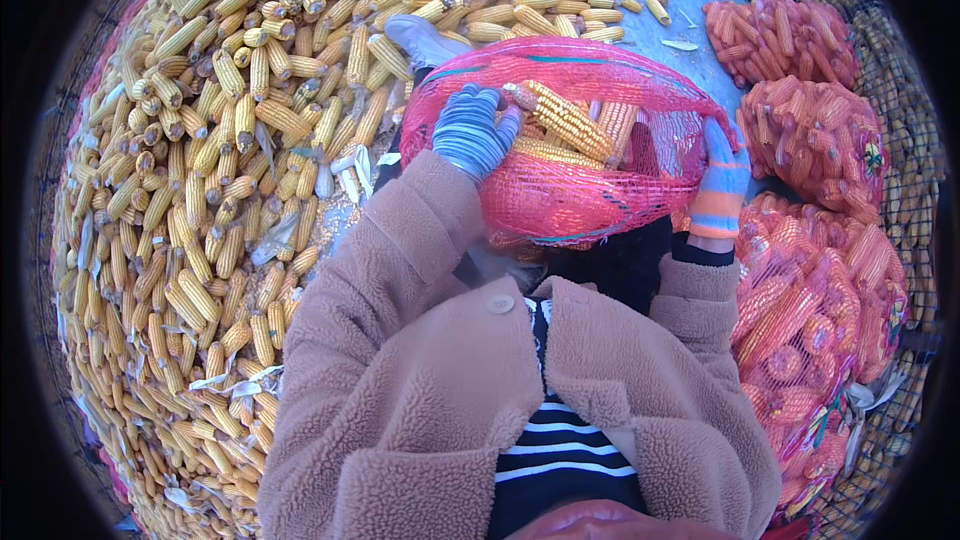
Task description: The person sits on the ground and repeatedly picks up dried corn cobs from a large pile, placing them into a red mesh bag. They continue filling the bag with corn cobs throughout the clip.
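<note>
A red mesh bag (590, 215) is in front of me, its mouth spread wide. Several yellow corn cobs (572, 122) lie inside, showing through the opening. My left hand (472, 132), in a grey-blue striped knit glove, is closed on the bag's left rim, its thumb close to the end of a cob. On the opposite side, my right hand (722, 180), in a blue and orange striped glove, grips the bag's right rim. Some of its fingers are hidden by the mesh. The bottom of the bag is out of sight.
A large heap of loose corn cobs (200, 200) covers the left and far side, with dry husks among it. Filled red mesh bags (785, 40) line the right, beside a wire-mesh wall (915, 140) with cobs behind it. Grey-blue floor (690, 25) shows at the far right.
</note>
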### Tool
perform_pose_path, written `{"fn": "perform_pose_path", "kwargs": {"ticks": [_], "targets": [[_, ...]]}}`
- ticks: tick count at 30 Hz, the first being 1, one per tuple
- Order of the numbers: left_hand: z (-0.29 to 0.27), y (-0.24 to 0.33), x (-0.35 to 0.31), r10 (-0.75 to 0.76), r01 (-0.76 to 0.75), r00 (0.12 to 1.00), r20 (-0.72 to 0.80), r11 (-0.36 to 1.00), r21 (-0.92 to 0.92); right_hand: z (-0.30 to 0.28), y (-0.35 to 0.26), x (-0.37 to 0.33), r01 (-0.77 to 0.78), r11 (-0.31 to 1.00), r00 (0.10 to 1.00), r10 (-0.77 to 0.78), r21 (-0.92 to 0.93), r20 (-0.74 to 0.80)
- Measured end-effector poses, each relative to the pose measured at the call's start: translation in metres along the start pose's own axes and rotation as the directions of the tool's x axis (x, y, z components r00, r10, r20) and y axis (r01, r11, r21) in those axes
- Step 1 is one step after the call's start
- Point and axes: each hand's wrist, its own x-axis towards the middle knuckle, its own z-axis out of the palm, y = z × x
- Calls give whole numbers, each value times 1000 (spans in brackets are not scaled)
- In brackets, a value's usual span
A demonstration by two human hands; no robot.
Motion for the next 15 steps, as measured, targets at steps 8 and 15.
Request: {"fn": "perform_pose_path", "kwargs": {"ticks": [8,15], "targets": [[-9,-45,72,27,-6,970,-240,996,90,5,-29,10,-390,743,902,428,544,61],[-35,-19,67,-139,262,964,225,623,-737,18,-46,17,-315,851,944,326,420,47]]}}
